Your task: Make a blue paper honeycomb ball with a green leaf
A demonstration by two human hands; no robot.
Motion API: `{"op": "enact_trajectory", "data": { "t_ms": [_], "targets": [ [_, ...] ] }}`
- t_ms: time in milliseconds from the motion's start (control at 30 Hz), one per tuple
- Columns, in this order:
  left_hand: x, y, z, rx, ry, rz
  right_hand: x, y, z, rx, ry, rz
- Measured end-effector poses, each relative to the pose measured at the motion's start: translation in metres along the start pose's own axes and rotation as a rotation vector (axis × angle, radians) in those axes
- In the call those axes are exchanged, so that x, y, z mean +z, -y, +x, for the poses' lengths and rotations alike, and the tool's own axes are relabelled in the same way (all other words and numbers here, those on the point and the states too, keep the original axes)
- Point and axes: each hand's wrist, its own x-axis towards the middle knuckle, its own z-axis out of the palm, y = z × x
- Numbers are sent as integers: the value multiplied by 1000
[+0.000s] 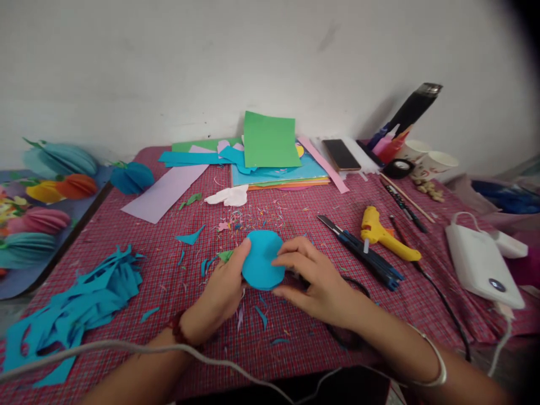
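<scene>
A blue paper circle [263, 260], perhaps a stack of several, is held upright above the table between my two hands. My left hand [225, 281] grips its left edge, with the thumb on the front face and the other fingers behind. On the right edge, my right hand [310, 278] pinches the paper between its fingers and thumb. A small green paper piece [225, 256] shows beside my left thumb; whether the hand touches it I cannot tell. Blue and other coloured paper scraps [190, 236] lie around the hands.
Right of my hands lie scissors [363, 256] and a yellow glue gun [386, 233] with a black cord. A white power bank [485, 264] sits at the right edge. Blue offcuts [93, 298] heap at left, near paper fruit shapes [131, 178]. A white cable [202, 355] crosses the front.
</scene>
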Motion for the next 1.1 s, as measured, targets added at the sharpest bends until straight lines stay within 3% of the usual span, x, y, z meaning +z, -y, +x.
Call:
{"op": "enact_trajectory", "data": {
  "t_ms": [333,567,733,867,933,1100],
  "targets": [
    [14,-6,-3,-240,109,-63,3,-4,5,-36,-132,138],
    [15,-15,-6,3,267,145,5,-2,5,119,-304,231],
    [30,-24,-10,140,330,199,9,-6,6,381,-370,373],
    [28,-22,-9,243,363,289,6,-7,8,415,-168,662],
    [24,-19,-8,286,328,372,4,-6,9,369,-105,619],
    [17,-15,-6,347,251,450,6,-5,8,321,-110,481]
  ]
}}
